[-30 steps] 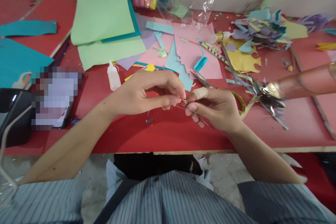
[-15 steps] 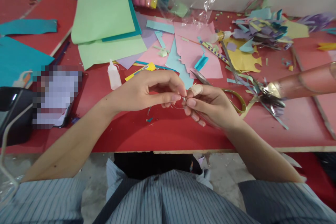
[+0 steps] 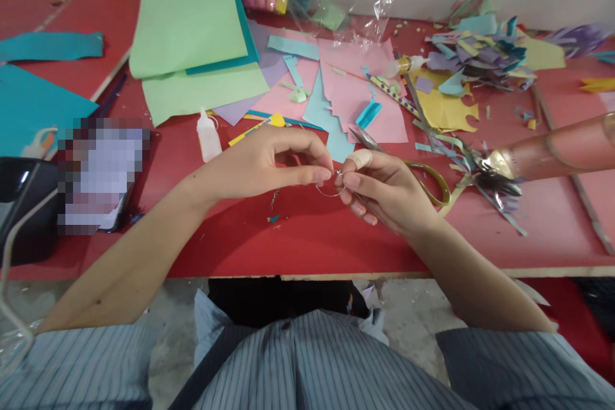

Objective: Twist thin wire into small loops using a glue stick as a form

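A thin metal ring (image 3: 329, 195) hangs between my two hands over the red table. My left hand (image 3: 283, 160) pinches its left side between thumb and fingers. The thumb and forefinger of my right hand (image 3: 384, 186), which has a pale wrap on one finger, close on the ring beside a small silvery piece (image 3: 339, 174). Fingertips hide part of both. A small chain (image 3: 273, 199) and a teal paper scrap (image 3: 273, 219) lie below my left hand.
Scissors (image 3: 438, 182) lie right of my right hand, near a clear tube (image 3: 562, 147). A glue bottle (image 3: 208, 138) and a phone (image 3: 108, 173) are on the left. Coloured paper (image 3: 192, 25) and a heap of paper strips (image 3: 480, 54) lie behind.
My fingertips have drawn slightly apart, and more of the ring and the small silvery piece shows between them. Both hands keep their pinch.
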Demonstrator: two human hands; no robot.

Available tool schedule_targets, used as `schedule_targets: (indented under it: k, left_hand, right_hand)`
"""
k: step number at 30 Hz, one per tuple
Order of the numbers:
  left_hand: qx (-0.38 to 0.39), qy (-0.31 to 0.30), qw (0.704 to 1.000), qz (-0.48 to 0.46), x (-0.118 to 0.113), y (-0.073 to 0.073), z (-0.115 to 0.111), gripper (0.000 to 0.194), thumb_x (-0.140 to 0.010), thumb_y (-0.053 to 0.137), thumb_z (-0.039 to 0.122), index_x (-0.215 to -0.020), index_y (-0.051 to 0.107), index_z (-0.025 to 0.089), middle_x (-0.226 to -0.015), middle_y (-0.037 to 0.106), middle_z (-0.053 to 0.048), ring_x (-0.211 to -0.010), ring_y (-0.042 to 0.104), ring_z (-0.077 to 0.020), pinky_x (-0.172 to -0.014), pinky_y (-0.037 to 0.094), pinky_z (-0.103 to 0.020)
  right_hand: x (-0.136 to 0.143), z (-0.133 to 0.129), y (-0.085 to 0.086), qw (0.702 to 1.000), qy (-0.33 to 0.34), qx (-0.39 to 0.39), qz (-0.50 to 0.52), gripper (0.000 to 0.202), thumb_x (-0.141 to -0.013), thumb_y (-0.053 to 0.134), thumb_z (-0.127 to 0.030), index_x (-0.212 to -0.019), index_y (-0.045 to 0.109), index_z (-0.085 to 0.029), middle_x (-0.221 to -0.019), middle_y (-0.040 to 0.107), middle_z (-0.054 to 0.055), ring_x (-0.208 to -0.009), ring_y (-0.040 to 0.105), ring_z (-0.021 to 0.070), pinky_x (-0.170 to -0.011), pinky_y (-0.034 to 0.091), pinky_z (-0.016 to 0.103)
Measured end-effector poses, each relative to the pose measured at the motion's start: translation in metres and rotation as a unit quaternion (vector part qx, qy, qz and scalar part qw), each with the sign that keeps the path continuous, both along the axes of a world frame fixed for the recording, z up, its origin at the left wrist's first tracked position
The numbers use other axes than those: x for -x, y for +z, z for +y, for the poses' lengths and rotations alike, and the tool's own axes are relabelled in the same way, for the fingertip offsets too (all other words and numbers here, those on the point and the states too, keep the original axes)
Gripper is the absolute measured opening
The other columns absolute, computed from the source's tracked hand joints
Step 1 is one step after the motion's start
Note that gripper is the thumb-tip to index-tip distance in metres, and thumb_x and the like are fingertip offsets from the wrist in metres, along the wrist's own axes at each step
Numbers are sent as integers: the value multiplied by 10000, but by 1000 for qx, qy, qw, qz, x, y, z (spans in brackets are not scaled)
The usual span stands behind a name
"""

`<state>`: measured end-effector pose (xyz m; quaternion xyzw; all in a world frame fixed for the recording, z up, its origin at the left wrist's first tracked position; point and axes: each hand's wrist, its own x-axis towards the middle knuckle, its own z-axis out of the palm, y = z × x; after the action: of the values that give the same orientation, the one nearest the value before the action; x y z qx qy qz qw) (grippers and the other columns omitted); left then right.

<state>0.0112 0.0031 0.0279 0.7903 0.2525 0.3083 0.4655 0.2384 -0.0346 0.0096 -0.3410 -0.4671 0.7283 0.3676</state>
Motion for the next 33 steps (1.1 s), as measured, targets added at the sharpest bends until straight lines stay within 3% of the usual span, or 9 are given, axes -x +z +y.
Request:
schedule_targets:
  k: [13,21,33]
  left_hand:
    - [-38,78,996,-11,-1,-5,2,82,-906,709,261,-842,715,209,-770,739,7,-688,694,-118,-616,517,-206]
    - [-124,108,986,5,-3,-1,-3,119,-901,699,247,-788,687,211,-746,742,5,-668,672,-122,-641,512,-232]
    - [-204,137,969,2,-6,-4,-8,183,-931,652,253,-752,629,226,-690,711,19,-616,644,-110,-589,510,-241]
  right_hand:
    - [2,0,1,1000,-9,25,-11,230,-897,753,-352,-825,642,-164,-637,627,-46,-425,496,29,-305,338,115]
    - [0,0,6,999,-13,44,-5,174,-865,785,-301,-890,673,-171,-691,673,-31,-458,530,41,-325,368,125]
    - [2,3,6,994,-3,106,32,220,-831,816,-300,-811,643,-165,-648,641,-39,-417,479,26,-292,318,110]
